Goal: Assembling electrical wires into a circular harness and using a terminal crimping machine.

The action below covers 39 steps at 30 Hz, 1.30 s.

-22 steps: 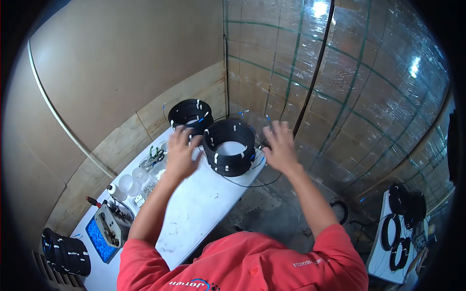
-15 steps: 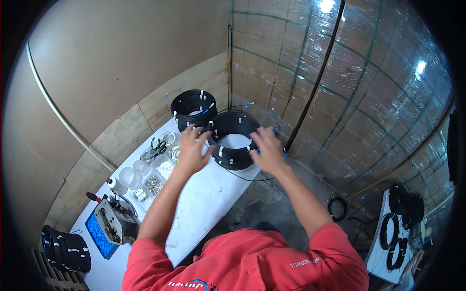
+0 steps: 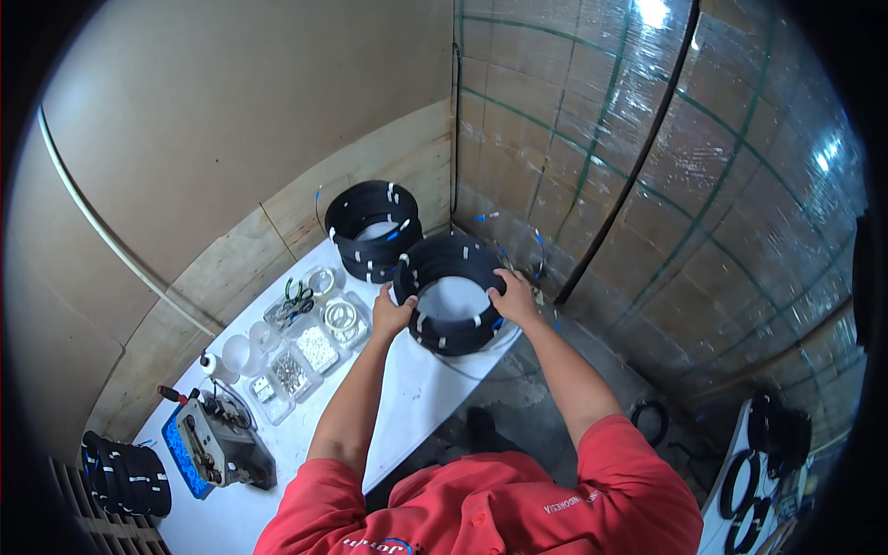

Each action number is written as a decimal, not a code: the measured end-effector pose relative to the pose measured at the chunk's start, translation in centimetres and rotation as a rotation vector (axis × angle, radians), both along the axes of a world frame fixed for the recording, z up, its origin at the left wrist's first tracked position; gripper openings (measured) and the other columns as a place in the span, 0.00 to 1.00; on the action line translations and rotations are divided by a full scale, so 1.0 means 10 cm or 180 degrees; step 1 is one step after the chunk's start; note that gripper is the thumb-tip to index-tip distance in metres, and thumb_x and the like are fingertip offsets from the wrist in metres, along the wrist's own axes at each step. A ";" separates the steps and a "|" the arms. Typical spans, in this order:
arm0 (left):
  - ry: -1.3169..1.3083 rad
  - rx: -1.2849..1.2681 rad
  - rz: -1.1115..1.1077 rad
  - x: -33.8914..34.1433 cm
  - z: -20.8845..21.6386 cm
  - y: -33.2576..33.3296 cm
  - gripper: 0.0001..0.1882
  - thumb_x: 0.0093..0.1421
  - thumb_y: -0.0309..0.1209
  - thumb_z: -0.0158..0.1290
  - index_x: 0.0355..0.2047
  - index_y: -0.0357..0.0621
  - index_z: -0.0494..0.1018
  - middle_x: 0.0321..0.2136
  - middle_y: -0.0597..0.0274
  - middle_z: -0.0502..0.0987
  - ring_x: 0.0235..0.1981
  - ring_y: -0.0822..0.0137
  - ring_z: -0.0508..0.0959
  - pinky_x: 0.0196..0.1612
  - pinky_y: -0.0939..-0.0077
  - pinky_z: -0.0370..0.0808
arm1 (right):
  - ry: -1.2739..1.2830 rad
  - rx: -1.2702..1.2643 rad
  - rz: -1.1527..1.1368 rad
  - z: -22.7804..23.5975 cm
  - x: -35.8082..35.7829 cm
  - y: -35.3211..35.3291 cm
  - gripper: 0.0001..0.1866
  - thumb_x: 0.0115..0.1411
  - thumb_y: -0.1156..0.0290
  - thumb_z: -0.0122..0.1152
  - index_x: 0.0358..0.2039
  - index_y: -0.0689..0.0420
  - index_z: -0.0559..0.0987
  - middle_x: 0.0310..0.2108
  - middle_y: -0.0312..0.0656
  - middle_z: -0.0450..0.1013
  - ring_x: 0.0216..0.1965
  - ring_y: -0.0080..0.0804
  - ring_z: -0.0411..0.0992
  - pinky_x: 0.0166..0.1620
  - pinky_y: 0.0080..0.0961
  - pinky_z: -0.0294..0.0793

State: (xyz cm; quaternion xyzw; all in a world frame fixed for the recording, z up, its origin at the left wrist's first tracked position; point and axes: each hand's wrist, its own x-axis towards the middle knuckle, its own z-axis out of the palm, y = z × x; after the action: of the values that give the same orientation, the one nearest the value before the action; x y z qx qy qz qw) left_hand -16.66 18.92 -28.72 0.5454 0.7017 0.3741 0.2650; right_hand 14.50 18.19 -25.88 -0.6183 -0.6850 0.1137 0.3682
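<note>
A tall stack of black cable coils (image 3: 450,339), bound with white ties, stands at the far end of the white table (image 3: 407,407). My left hand (image 3: 393,313) grips its left side, thumb over the rim and fingers outside. On the opposite side my right hand (image 3: 514,298) is closed round the wall of the same stack; some of its fingers are hidden behind the coils. Loose cable ends with blue and white connectors (image 3: 539,242) stick out beyond my right hand. A second stack of black coils (image 3: 370,254) stands just behind and to the left, untouched.
Left of my left arm are clear boxes of small white parts (image 3: 317,348) and metal parts (image 3: 290,374), green-handled pliers (image 3: 294,294) and a bench machine (image 3: 222,444) beside a blue-filled tray (image 3: 176,435). Wrapped cartons (image 3: 573,139) wall off the right. More coils (image 3: 125,476) sit lower left.
Both hands, open above the stack before, have come down and closed on its sides. The view has shifted slightly, and more of the clear boxes shows beside my left arm.
</note>
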 end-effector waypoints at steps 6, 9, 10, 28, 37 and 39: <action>-0.0197 -0.0729 0.0718 -0.03 -0.28 0.50 0.59 0.47 0.48 0.76 0.72 0.34 0.58 0.60 0.37 0.76 0.60 0.45 0.78 0.63 0.61 0.74 | 0.0542 -0.1077 -0.0553 -0.23 0.10 0.88 0.42 0.58 0.58 0.72 0.71 0.55 0.66 0.68 0.57 0.66 0.70 0.54 0.63 0.72 0.43 0.62; -0.0264 -0.0996 0.0508 0.42 -0.25 0.65 0.50 0.50 0.40 0.74 0.69 0.37 0.63 0.58 0.42 0.79 0.57 0.49 0.81 0.60 0.62 0.76 | 0.0854 -0.1455 -0.0615 -0.62 0.40 1.15 0.46 0.61 0.54 0.68 0.75 0.55 0.61 0.69 0.58 0.65 0.71 0.56 0.62 0.73 0.44 0.62; -0.0276 -0.1141 0.0575 0.49 -0.22 0.64 0.45 0.51 0.36 0.72 0.68 0.40 0.66 0.57 0.44 0.80 0.56 0.50 0.81 0.60 0.62 0.77 | 0.0937 -0.1754 -0.0545 -0.68 0.34 1.19 0.46 0.61 0.55 0.68 0.75 0.55 0.60 0.68 0.58 0.66 0.70 0.56 0.64 0.72 0.44 0.63; -0.1245 0.0280 0.0740 0.59 0.29 0.05 0.23 0.69 0.27 0.58 0.62 0.44 0.70 0.33 0.58 0.82 0.25 0.71 0.81 0.29 0.71 0.79 | 0.1084 -0.0797 0.0104 -0.08 0.37 0.71 0.34 0.71 0.67 0.59 0.74 0.55 0.60 0.67 0.57 0.69 0.66 0.58 0.69 0.68 0.45 0.67; -0.3045 0.0046 0.0633 0.24 1.27 -0.67 0.11 0.70 0.35 0.59 0.32 0.50 0.69 0.15 0.76 0.62 0.12 0.76 0.60 0.18 0.74 0.62 | 0.4088 -0.1838 0.1421 0.99 0.18 0.35 0.15 0.68 0.68 0.65 0.53 0.53 0.76 0.26 0.33 0.71 0.21 0.21 0.71 0.24 0.24 0.76; -0.3376 0.0060 0.0387 0.13 1.33 -0.83 0.13 0.69 0.34 0.59 0.30 0.52 0.67 0.15 0.76 0.62 0.12 0.76 0.60 0.18 0.74 0.62 | 0.4074 -0.2207 0.2341 1.11 0.25 0.28 0.15 0.68 0.70 0.64 0.54 0.52 0.76 0.26 0.32 0.70 0.20 0.22 0.70 0.25 0.25 0.76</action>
State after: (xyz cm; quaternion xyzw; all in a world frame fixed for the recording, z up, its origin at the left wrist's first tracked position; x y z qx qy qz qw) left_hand -15.34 10.65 -15.46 0.2422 0.4983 0.6194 0.5563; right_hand 17.05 21.02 -14.81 -0.2479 -0.4271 0.7641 0.4151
